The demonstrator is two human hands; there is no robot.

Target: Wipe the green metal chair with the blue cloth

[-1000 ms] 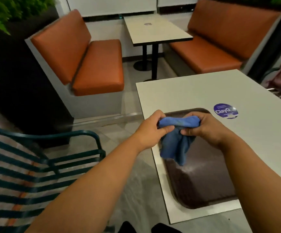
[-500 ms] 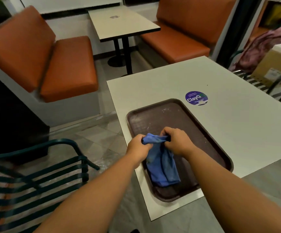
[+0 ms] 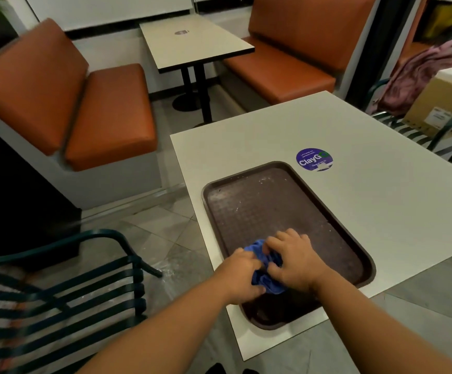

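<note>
Hands bunch blue cloth (image 3: 266, 282) (seemingly gripped).

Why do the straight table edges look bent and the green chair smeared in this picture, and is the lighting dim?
Head view: the wide-angle lens bows the white table edges; the green chair at lower left is streaked with motion blur; the light is dim and warm, with a black shadowed area at far left; both hands gripping the blue cloth over the brown tray stay fairly sharp.
</note>
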